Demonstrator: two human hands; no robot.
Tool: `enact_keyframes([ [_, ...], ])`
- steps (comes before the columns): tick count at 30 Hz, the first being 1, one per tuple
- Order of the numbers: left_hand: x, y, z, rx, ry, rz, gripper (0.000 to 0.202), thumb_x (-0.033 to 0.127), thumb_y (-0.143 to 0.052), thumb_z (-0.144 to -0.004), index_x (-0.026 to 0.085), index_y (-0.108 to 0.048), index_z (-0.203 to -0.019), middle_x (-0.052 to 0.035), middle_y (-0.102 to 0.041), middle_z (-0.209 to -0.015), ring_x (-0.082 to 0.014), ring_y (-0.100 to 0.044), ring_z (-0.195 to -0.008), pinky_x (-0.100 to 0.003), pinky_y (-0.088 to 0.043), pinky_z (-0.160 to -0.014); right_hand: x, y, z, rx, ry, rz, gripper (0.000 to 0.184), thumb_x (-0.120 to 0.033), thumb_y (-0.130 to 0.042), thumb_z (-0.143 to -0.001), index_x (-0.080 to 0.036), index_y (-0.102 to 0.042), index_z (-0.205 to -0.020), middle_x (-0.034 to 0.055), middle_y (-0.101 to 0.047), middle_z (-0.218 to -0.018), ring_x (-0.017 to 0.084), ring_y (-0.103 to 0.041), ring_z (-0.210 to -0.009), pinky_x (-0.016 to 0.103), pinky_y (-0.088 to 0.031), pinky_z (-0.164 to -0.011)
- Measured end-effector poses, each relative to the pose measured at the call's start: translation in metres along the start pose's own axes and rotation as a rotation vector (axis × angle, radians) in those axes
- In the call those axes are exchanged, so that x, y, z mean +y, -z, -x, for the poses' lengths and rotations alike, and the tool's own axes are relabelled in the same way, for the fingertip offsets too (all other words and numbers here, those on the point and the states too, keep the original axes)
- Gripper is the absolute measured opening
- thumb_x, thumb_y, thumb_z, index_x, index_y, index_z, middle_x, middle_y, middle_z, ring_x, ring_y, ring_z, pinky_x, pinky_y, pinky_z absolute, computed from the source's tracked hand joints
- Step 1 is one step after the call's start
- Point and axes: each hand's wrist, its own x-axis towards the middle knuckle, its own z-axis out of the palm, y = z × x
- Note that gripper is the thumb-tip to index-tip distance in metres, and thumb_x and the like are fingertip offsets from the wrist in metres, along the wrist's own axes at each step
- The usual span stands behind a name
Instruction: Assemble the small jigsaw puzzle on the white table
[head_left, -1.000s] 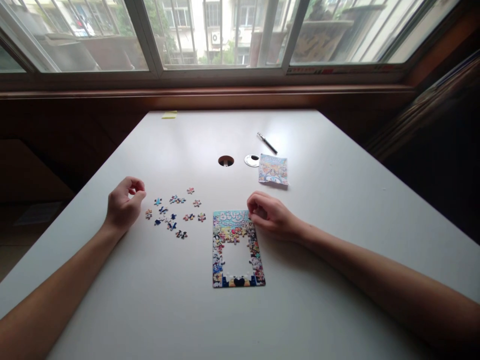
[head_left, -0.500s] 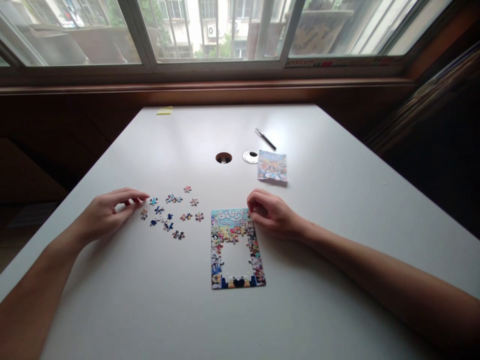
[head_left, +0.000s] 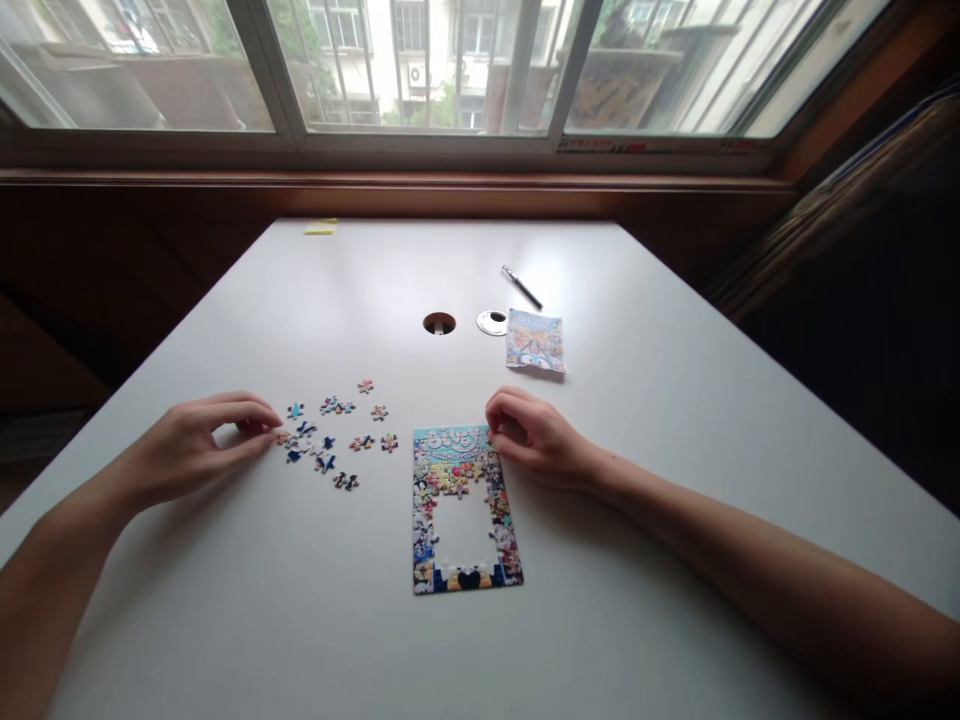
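Note:
A partly assembled jigsaw puzzle (head_left: pixel 459 446) lies flat, its colourful border surrounding a white gap in the middle. At its upper right corner rests my right hand (head_left: pixel 536 435), fingers curled and thumb pressed in; what its fingertips hold, if anything, is too small to make out. To the left, several loose puzzle pieces (head_left: pixel 324 462) are scattered on the table. My left hand (head_left: pixel 214 440) is at their left edge, thumb and fingertips closing on a small orange-brown puzzle piece (head_left: pixel 283 438). A blue puzzle piece (head_left: pixel 295 410) lies just beyond those fingertips.
The white table (head_left: pixel 300 620) has a round cable hole (head_left: pixel 439 324) with its metal cover (head_left: pixel 491 322) beside it. A printed packet (head_left: pixel 535 342) and a pen (head_left: pixel 522 287) lie beyond my right hand. A yellow sticky note (head_left: pixel 321 227) is at the far edge, below the window.
My left hand's fingers have come down from beside the blue piece to the orange-brown puzzle piece and closed together. My right hand stays at the puzzle's corner. The view has shifted slightly.

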Motion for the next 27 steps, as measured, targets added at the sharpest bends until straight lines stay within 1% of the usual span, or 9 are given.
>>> enact_keyframes([
  [4, 0.000, 0.002, 0.000, 0.050, 0.014, -0.043, 0.016, 0.038, -0.064, -0.083, 0.029, -0.070, -0.093, -0.0005, -0.069, -0.098, -0.0177, -0.062, -0.079, -0.028, -0.052, -0.073, 0.001, 0.000, -0.001, 0.003, 0.014, -0.005, 0.017, -0.005, -0.052, -0.076, -0.020, -0.049, -0.083, 0.0023, -0.050, -0.084, 0.015, -0.044, -0.073, 0.029, -0.038, -0.067],
  [8, 0.000, 0.001, 0.000, 0.032, -0.051, -0.031, 0.015, 0.036, -0.065, -0.083, 0.029, -0.072, -0.094, -0.0012, -0.069, -0.100, -0.0179, -0.063, -0.079, -0.029, -0.054, -0.073, 0.000, 0.000, -0.001, 0.002, 0.006, 0.001, 0.017, -0.005, -0.052, -0.076, -0.020, -0.049, -0.083, 0.0022, -0.050, -0.084, 0.015, -0.044, -0.073, 0.029, -0.038, -0.067],
  [13, 0.006, -0.003, 0.000, 0.009, -0.087, -0.038, 0.023, 0.038, -0.068, -0.081, 0.033, -0.074, -0.103, -0.0037, -0.069, -0.102, -0.0200, -0.066, -0.080, -0.030, -0.057, -0.070, 0.000, 0.000, 0.000, 0.001, 0.007, 0.001, 0.017, -0.005, -0.052, -0.076, -0.020, -0.049, -0.083, 0.0019, -0.050, -0.084, 0.015, -0.044, -0.074, 0.030, -0.038, -0.068],
  [17, 0.009, -0.004, 0.000, 0.008, -0.067, -0.018, 0.017, 0.040, -0.067, -0.083, 0.033, -0.076, -0.096, -0.0043, -0.070, -0.098, -0.0213, -0.067, -0.081, -0.031, -0.058, -0.071, 0.000, 0.000, 0.000, 0.001, 0.009, 0.001, 0.017, -0.004, -0.052, -0.075, -0.020, -0.048, -0.082, 0.0019, -0.049, -0.084, 0.015, -0.044, -0.074, 0.029, -0.038, -0.067],
  [20, 0.006, -0.007, -0.001, -0.016, -0.030, 0.043, 0.017, 0.041, -0.068, -0.081, 0.029, -0.076, -0.090, -0.0054, -0.070, -0.095, -0.0217, -0.066, -0.080, -0.029, -0.057, -0.069, 0.001, -0.001, 0.000, 0.001, 0.011, 0.003, 0.017, -0.004, -0.052, -0.076, -0.020, -0.048, -0.083, 0.0017, -0.049, -0.084, 0.014, -0.044, -0.073, 0.029, -0.038, -0.067],
  [23, 0.001, -0.009, -0.002, -0.030, 0.000, 0.064, 0.016, 0.040, -0.069, -0.080, 0.024, -0.072, -0.084, -0.0052, -0.068, -0.093, -0.0196, -0.064, -0.077, -0.026, -0.054, -0.066, 0.001, -0.001, 0.001, 0.005, 0.007, 0.007, 0.017, -0.004, -0.052, -0.076, -0.020, -0.048, -0.082, 0.0016, -0.049, -0.083, 0.014, -0.043, -0.073, 0.029, -0.037, -0.067],
  [27, -0.002, -0.009, -0.002, -0.090, 0.008, 0.057, 0.018, 0.037, -0.065, -0.085, 0.020, -0.067, -0.083, -0.0049, -0.066, -0.092, -0.0169, -0.061, -0.076, -0.024, -0.051, -0.065, 0.001, -0.001, 0.001, 0.004, 0.019, 0.005, 0.017, -0.004, -0.052, -0.077, -0.020, -0.049, -0.083, 0.0017, -0.049, -0.084, 0.014, -0.044, -0.074, 0.029, -0.038, -0.068],
])
